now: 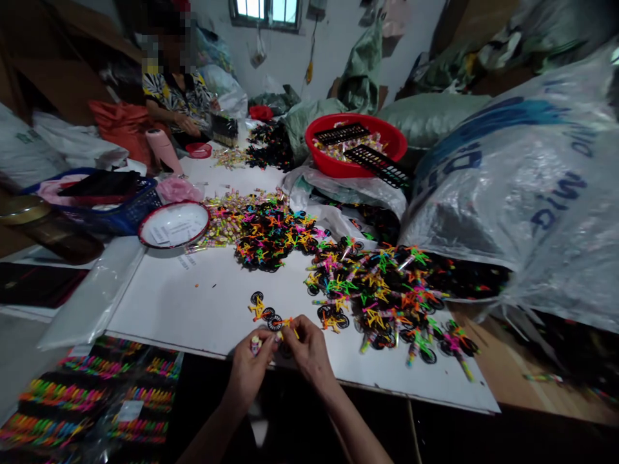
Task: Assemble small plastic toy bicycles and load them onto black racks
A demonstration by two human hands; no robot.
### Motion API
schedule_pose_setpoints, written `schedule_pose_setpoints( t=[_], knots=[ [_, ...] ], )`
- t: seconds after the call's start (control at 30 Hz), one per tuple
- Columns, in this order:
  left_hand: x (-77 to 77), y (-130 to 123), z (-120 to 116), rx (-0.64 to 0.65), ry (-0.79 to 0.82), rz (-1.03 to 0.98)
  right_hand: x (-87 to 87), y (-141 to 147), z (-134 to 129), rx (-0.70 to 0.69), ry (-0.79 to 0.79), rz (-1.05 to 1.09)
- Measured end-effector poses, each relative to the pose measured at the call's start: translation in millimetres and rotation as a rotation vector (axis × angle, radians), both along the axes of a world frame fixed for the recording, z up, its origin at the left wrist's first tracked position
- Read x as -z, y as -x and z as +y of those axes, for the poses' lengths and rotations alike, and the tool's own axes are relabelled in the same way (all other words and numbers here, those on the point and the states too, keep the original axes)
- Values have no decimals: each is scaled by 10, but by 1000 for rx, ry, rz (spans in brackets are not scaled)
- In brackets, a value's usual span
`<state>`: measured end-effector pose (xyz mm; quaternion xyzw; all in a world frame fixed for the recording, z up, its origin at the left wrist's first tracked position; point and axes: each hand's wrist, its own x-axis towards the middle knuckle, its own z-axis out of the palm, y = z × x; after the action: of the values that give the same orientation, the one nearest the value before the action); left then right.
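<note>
Close to the table's front edge, both hands meet around a small toy bicycle with black wheels (275,322) and an orange-yellow frame. My right hand (312,357) pinches its frame between thumb and fingers. My left hand (247,370) is closed, and a short patterned tube (255,345) pokes out of it. The fingers partly cover the bicycle, so the exact contact between tube and bicycle cannot be made out. A second toy bicycle (258,309), yellow-orange, lies just beyond my hands. To the right spreads a heap of bicycles with tubes (382,296).
Beyond lie a pile of bicycles (271,238) and loose patterned tubes (220,225). A white enamel dish (174,225), blue basket (106,216) and red basin (333,164) stand around. A large plastic sack (493,180) bulges at right. Another person (181,103) sits at the far left.
</note>
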<state>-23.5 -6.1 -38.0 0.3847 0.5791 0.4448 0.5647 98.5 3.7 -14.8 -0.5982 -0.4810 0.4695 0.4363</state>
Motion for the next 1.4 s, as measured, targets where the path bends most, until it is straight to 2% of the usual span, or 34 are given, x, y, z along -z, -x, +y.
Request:
schedule_pose_setpoints(
  t=[0.07, 0.17, 0.2, 0.27, 0.33, 0.37, 0.47, 0.57, 0.67, 0.73, 0.8, 0.87, 0.93, 1.07, 1.2, 1.27, 1.4],
  knots=[
    [-50, -51, 37, 16, 25, -22, -76, -78, 33, -25, -15, -80],
    [-177, -52, 142, 0, 75, -176, -381, -461, 189, -15, -163, -243],
    [-220, -30, 177, -28, 99, -246, -515, -637, 269, 38, -251, -342],
    [-287, 24, 219, -89, 169, -375, -751, -962, 454, 244, -418, -660],
    [-319, 50, 206, -104, 247, -471, -853, -1123, 632, 343, -426, -1018],
    [-320, 43, 181, -88, 276, -505, -837, -1114, 702, 302, -386, -1167],
    [-275, -20, 79, 27, 311, -543, -575, -768, 777, -27, -218, -1393],
    [-206, 3, 51, 93, 304, -496, -256, -284, 597, -203, -148, -1403],
    [-160, 167, 127, 28, 303, -414, -84, -89, 258, -277, -188, -1345],
    [-138, 267, 182, 9, 303, -376, -22, -190, 43, -258, -186, -1334],
    [-112, 288, 197, 44, 299, -367, 36, -401, -114, -161, -127, -1362],
    [-78, 224, 165, 102, 304, -374, 96, -599, -207, -78, -69, -1392],
    [-47, 114, 114, 143, 308, -384, 150, -674, -255, -85, -77, -1396],
    [-33, 4, 68, 160, 261, -371, 201, -424, -282, -227, -187, -1318],
    [-88, 146, 101, 81, 233, -304, 184, -187, -224, -248, -227, -1213],
    [-122, 222, 109, 40, 242, -280, 176, -238, -170, -226, -224, -1191],
    [-153, 278, 115, 18, 240, -265, 120, -580, -70, -154, -141, -1232]
  ],
)
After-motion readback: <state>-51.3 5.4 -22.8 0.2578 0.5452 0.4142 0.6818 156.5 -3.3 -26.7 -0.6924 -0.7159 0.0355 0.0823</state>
